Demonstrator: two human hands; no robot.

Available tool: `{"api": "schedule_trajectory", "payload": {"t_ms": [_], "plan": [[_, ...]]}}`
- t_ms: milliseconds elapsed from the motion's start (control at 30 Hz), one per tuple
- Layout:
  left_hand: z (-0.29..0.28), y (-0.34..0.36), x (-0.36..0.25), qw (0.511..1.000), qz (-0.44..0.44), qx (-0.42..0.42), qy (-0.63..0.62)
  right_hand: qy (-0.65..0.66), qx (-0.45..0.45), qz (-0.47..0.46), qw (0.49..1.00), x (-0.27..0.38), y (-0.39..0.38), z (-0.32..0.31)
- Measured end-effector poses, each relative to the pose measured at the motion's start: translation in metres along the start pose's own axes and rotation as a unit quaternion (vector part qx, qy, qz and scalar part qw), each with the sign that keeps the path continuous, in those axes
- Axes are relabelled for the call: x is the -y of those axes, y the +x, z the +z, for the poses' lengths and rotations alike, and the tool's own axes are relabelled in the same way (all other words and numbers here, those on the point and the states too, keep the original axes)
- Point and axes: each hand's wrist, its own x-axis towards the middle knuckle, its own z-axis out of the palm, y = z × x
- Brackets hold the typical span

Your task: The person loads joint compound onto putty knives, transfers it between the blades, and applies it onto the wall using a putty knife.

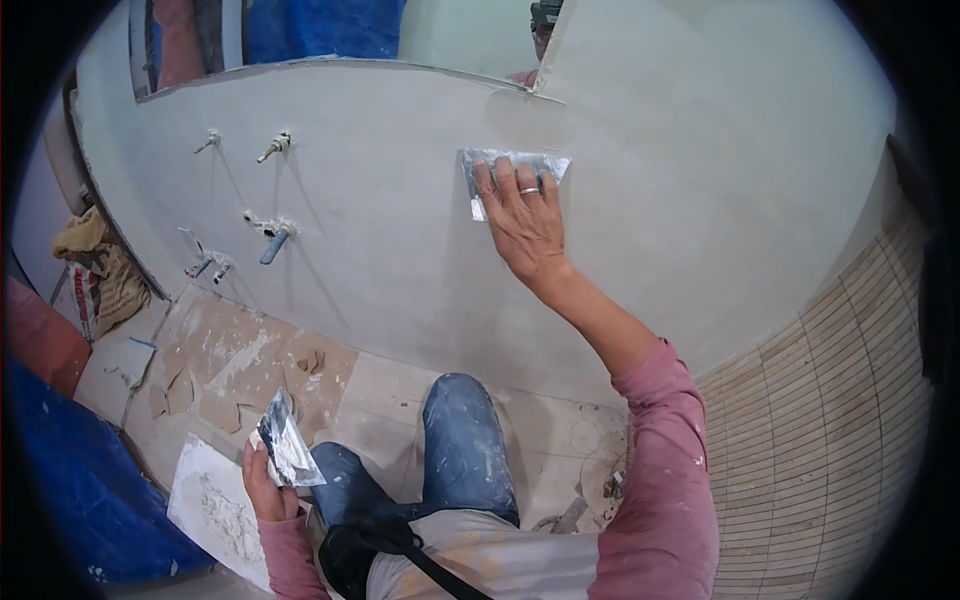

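My right hand [530, 235] is stretched up to the grey-white plastered wall [380, 180]. Its fingers press a wide metal putty blade [478, 207] flat against the surface, and a ring shows on one finger. A darker damp-looking patch lies on the wall just above the blade. Low on the left, my left hand [266, 488] grips a second shiny metal putty blade [292, 450], tilted and partly smeared with filler. Its thumb and some of its fingers are hidden. Beneath that hand lies a white board [195, 470] with crumbly white material on it.
Several pipe stubs [276, 245] stick out of the wall at left. A mirror-like panel [440, 35] runs along the top. Brown sheeting [225, 350] with torn scraps covers the floor, beside a sack [118, 285] and blue sheet [80, 480]. Narrow tiles [830, 400] stand right.
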Motion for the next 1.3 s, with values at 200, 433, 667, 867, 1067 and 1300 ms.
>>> {"api": "schedule_trajectory", "payload": {"t_ms": [200,433,667,867,1067,1300], "plan": [[-0.009,0.003,-0.001,1.0,-0.007,0.006,0.012,0.018,-0.091,0.058,0.994,-0.038,0.032,-0.027],[0.008,0.008,0.006,1.0,-0.014,0.021,0.012,0.001,-0.112,0.066,0.991,-0.037,0.042,0.002],[0.014,0.01,0.006,1.0,-0.014,0.02,0.007,-0.019,-0.112,0.087,0.99,-0.025,0.044,0.01],[0.019,0.01,0.011,1.0,-0.015,0.011,0.013,-0.018,-0.027,0.039,0.999,0.013,-0.009,0.024],[0.019,0.004,0.004,1.0,-0.012,0.025,0.011,-0.02,0.051,-0.103,0.993,0.056,-0.121,0.056],[-0.004,-0.002,0.0,1.0,-0.007,0.018,0.006,0.12,0.165,-0.034,0.978,0.042,-0.065,-0.045]]}}
